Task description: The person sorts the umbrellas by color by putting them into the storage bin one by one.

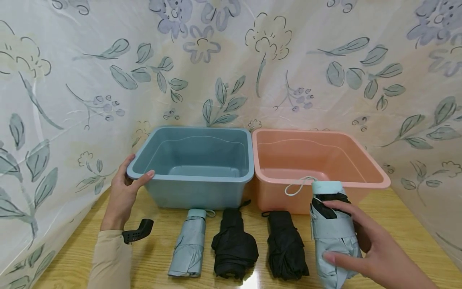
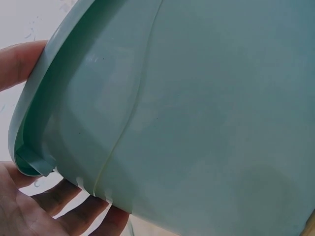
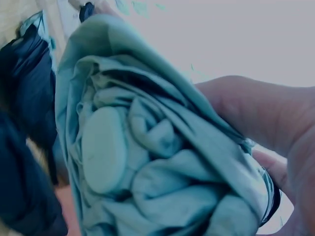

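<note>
umbrella, folded and pale blue, is in the right hand, whose grip is wrapped around its fabric, before the pink bin. the left hand holds the blue bin by a corner. another pale-blue umbrella and two black umbrellas lie on the tabletop.

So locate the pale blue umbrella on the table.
In the head view, the pale blue umbrella lies in front of the blue bin, left of a black umbrella.
</note>
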The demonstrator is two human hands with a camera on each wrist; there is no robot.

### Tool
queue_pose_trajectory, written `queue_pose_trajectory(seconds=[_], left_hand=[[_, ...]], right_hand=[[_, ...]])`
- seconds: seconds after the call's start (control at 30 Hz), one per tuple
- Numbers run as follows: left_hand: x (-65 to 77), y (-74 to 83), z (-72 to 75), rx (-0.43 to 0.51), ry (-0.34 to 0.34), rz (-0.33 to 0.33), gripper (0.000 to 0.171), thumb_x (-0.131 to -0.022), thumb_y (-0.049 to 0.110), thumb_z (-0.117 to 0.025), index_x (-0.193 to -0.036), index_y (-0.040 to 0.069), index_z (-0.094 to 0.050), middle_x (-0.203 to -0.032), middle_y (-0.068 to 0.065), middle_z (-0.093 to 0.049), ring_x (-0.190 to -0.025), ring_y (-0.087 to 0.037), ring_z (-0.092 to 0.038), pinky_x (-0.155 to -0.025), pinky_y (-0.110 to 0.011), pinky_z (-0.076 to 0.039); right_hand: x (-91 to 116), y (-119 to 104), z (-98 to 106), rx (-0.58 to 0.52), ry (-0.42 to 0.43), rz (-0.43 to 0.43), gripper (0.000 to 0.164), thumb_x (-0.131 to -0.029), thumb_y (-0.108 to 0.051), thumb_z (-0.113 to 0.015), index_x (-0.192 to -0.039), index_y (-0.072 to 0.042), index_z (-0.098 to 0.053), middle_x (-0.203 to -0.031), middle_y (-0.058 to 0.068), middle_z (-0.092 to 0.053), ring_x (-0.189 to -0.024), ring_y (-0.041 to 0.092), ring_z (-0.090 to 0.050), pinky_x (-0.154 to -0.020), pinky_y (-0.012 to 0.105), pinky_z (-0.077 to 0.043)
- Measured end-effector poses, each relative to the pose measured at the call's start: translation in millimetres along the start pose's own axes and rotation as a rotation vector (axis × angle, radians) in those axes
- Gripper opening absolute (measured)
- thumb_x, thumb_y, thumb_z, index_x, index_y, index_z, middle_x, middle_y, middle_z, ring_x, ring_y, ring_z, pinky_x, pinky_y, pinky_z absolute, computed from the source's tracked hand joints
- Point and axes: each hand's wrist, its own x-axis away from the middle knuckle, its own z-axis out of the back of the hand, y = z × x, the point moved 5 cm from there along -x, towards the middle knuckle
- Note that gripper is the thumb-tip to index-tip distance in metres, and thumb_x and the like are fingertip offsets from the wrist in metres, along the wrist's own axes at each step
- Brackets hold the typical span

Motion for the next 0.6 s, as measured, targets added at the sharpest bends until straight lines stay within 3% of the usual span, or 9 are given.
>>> queue_pose_trajectory(seconds=[0.1,0.23,0.33,0.6], left_hand=[[0.0,0.6,0.3,-0.001,-0.002,-0.003,0.088,-0.099,0.019,-0.069,-0.165,0.019,-0.011,-0.166,-0.015,-0.017,-0.147,-0.033,-0.024,-0.097,-0.010,-0.038],[-0.2,0.5,-0.2,0.000,-0.004,-0.007,0.087,-0.099,0.019,-0.069,-0.165,0.020,-0.012,-0.166,-0.015,-0.018,-0.146,-0.033,-0.025,-0.096,-0.009,-0.039],[-0.4,-0.2,0.1,0.004,-0.001,-0.006,0.087,-0.099,0.019,-0.069,-0.165,0.020,-0.012,-0.165,-0.015,-0.018,-0.146,-0.033,-0.025,-0.096,-0.009,-0.039],[-1.6,-1.6,1.7,-0.019,0.001,0.002,0.088,-0.098,0.021,-0.069,-0.165,0.020,-0.012,-0.166,-0.015,-0.018,-0.146,-0.032,-0.025,-0.097,-0.009,-0.038]], right_hand=[[-12.8,-25.7,-6.6,-0.025,-0.032,0.101,0.092,-0.083,-0.004,-0.084,-0.157,-0.023,-0.033,-0.138,0.003,-0.042,-0.098,0.019,-0.063,-0.072,0.032,-0.058],[-32.6,-54.2,-19.0,-0.103,-0.092,0.238,0.088,-0.083,-0.001,-0.083,-0.155,-0.018,-0.036,-0.135,0.009,-0.047,-0.102,0.022,-0.064,-0.075,0.035,-0.059],[-51.6,-68.2,-29.9,-0.134,-0.137,0.268,0.085,-0.084,-0.004,-0.083,-0.154,-0.022,-0.038,-0.137,0.010,-0.045,-0.103,0.025,-0.063,-0.078,0.036,-0.058],[-109.9,-98.9,-57.3,-0.236,-0.217,0.253,0.085,-0.083,-0.009,-0.085,-0.153,-0.031,-0.040,-0.126,0.012,-0.054,-0.101,0.033,-0.063,-0.076,0.043,-0.059]])
